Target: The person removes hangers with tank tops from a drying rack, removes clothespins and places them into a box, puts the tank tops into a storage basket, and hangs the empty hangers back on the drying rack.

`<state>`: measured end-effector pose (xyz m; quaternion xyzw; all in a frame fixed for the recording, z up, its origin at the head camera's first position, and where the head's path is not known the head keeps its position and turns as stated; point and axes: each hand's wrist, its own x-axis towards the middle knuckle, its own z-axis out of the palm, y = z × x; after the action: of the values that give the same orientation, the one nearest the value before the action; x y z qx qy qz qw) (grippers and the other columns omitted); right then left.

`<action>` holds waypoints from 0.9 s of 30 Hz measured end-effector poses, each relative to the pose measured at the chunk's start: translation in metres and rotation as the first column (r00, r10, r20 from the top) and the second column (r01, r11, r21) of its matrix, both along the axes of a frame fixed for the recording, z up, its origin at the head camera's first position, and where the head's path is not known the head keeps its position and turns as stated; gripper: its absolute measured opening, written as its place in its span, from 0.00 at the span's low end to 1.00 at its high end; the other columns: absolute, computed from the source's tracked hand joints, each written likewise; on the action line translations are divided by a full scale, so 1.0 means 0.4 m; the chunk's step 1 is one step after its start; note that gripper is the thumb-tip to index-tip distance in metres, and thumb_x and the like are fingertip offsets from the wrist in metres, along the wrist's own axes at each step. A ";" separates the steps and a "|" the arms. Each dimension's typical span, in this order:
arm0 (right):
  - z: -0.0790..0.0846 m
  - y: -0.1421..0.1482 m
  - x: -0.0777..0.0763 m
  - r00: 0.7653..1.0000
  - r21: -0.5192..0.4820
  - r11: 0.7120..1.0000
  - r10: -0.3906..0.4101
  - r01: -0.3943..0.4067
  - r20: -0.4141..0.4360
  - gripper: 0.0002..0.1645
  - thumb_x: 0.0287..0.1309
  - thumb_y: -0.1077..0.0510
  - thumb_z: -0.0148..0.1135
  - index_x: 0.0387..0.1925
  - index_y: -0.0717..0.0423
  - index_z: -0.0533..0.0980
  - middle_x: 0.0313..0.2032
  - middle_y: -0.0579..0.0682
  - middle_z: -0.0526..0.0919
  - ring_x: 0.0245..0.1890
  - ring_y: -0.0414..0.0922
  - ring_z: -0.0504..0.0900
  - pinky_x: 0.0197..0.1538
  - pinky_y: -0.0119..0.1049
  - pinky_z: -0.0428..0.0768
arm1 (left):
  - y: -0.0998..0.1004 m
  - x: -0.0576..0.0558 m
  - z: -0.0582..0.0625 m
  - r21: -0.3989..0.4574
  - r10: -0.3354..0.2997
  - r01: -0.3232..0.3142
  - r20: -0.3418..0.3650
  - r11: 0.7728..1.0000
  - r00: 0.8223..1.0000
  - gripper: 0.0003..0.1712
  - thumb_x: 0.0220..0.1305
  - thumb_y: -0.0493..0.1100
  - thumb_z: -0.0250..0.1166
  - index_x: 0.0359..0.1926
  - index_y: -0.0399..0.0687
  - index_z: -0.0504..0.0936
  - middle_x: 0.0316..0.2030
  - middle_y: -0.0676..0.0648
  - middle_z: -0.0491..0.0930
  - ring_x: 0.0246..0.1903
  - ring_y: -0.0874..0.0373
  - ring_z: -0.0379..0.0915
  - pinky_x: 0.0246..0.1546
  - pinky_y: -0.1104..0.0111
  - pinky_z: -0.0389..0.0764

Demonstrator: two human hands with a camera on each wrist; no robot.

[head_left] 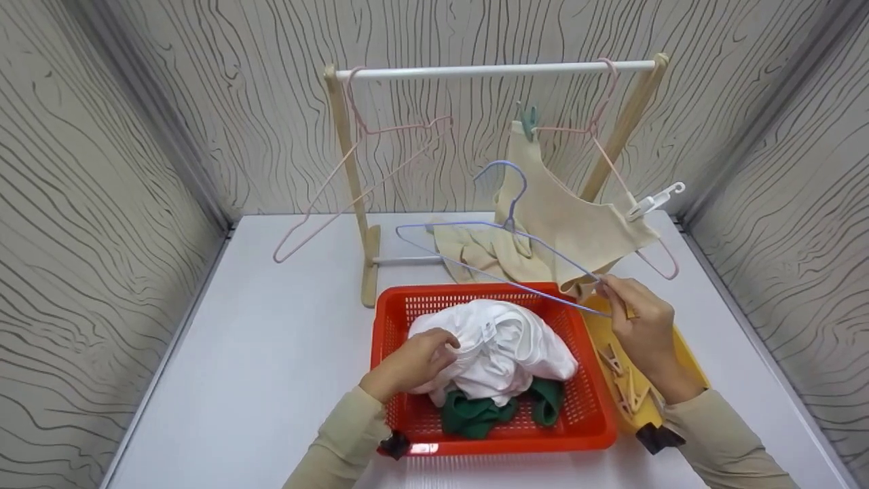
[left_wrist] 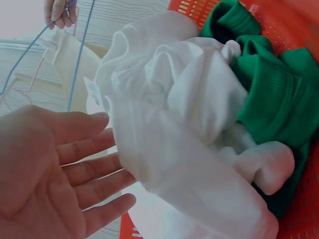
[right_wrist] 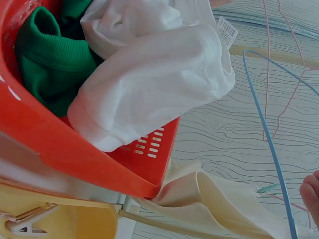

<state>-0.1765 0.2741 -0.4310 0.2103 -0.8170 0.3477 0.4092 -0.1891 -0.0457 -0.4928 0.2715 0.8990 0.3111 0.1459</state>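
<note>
My right hand (head_left: 641,326) pinches one end of a blue clothes hanger (head_left: 461,269), its hook pointing up above the red basket (head_left: 597,407). Only some fingertips of that hand show at the edge of the right wrist view. Inside the basket lies a bunched white garment (head_left: 489,346) with a small label, over a green ribbed garment (head_left: 475,415). My left hand (left_wrist: 65,169) is at the white garment's edge, palm showing and fingers spread fairly straight in the left wrist view. The fingertips meet or nearly meet the cloth; contact is hard to tell.
Behind the basket stands a drying rack (head_left: 502,69) with two pink hangers (head_left: 319,210). A beige garment (head_left: 557,197) hangs from the right one, clipped by a green peg (head_left: 528,122) and a white peg (head_left: 655,202). A yellow tray (head_left: 689,360) with pegs (head_left: 631,394) sits right of the basket.
</note>
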 end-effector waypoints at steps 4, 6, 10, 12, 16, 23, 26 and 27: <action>0.010 -0.007 -0.014 0.999 0.020 0.999 -0.040 0.041 -0.004 0.15 0.46 0.83 0.60 0.38 0.73 0.81 0.28 0.63 0.85 0.34 0.27 0.80 0.48 0.07 0.71 | -0.008 0.005 0.002 0.040 0.044 -0.045 0.022 0.998 0.999 0.16 0.68 0.45 0.59 0.54 0.47 0.76 0.56 0.45 0.80 0.58 0.51 0.75 0.64 0.57 0.75; 0.016 -0.009 -0.022 0.998 0.023 0.998 -0.057 0.057 -0.001 0.15 0.48 0.82 0.60 0.38 0.72 0.81 0.29 0.62 0.85 0.32 0.34 0.81 0.47 0.06 0.71 | -0.011 0.006 0.001 0.063 0.056 -0.057 0.017 0.996 0.998 0.16 0.68 0.45 0.59 0.54 0.46 0.77 0.55 0.44 0.80 0.58 0.51 0.75 0.64 0.56 0.75; 0.027 -0.016 -0.038 0.997 0.009 0.997 -0.079 0.079 -0.008 0.13 0.49 0.81 0.60 0.38 0.72 0.81 0.29 0.62 0.85 0.31 0.36 0.82 0.47 0.06 0.70 | -0.017 0.006 -0.004 0.099 0.080 -0.079 -0.001 0.992 0.997 0.16 0.68 0.45 0.58 0.54 0.45 0.77 0.53 0.44 0.81 0.56 0.51 0.76 0.63 0.57 0.76; 0.032 -0.021 -0.045 0.996 -0.002 0.996 -0.087 0.087 -0.015 0.13 0.49 0.80 0.60 0.37 0.72 0.81 0.28 0.62 0.85 0.30 0.37 0.82 0.47 0.06 0.70 | -0.020 0.006 -0.009 0.111 0.086 -0.084 -0.014 0.990 0.996 0.16 0.68 0.45 0.59 0.54 0.44 0.78 0.52 0.44 0.82 0.55 0.51 0.77 0.62 0.57 0.76; 0.046 -0.032 -0.056 0.995 -0.014 0.995 -0.100 0.099 -0.027 0.12 0.50 0.80 0.61 0.38 0.72 0.81 0.28 0.64 0.85 0.28 0.47 0.82 0.46 0.06 0.70 | -0.025 0.004 -0.016 0.134 0.090 -0.084 -0.036 0.987 0.995 0.16 0.68 0.44 0.59 0.53 0.43 0.78 0.52 0.42 0.82 0.54 0.50 0.78 0.61 0.56 0.77; 0.077 -0.049 -0.070 0.991 -0.002 0.991 -0.135 0.135 -0.016 0.10 0.52 0.78 0.60 0.38 0.73 0.81 0.29 0.64 0.85 0.27 0.54 0.81 0.46 0.04 0.68 | -0.029 0.000 -0.020 0.154 0.098 -0.090 -0.041 0.984 0.994 0.16 0.69 0.44 0.58 0.53 0.41 0.77 0.51 0.41 0.82 0.54 0.48 0.78 0.61 0.55 0.77; 0.090 -0.053 -0.074 0.989 0.006 0.989 -0.149 0.149 -0.002 0.10 0.53 0.78 0.60 0.39 0.73 0.81 0.30 0.65 0.86 0.28 0.56 0.83 0.47 0.03 0.66 | -0.030 -0.001 -0.019 0.159 0.105 -0.099 -0.028 0.982 0.994 0.16 0.69 0.44 0.58 0.53 0.41 0.77 0.51 0.41 0.82 0.54 0.48 0.78 0.61 0.55 0.77; 0.094 -0.055 -0.075 0.988 0.009 0.988 -0.152 0.152 0.004 0.11 0.53 0.78 0.59 0.39 0.73 0.80 0.30 0.66 0.86 0.28 0.57 0.83 0.47 0.03 0.65 | -0.030 0.000 -0.018 0.161 0.108 -0.103 -0.020 0.981 0.994 0.16 0.69 0.45 0.58 0.53 0.41 0.77 0.52 0.41 0.82 0.55 0.49 0.78 0.61 0.55 0.77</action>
<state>-0.2064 0.2521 -0.3933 0.1482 -0.8331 0.3125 0.4317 -0.1892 -0.0576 -0.5000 0.2388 0.8863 0.3856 0.0939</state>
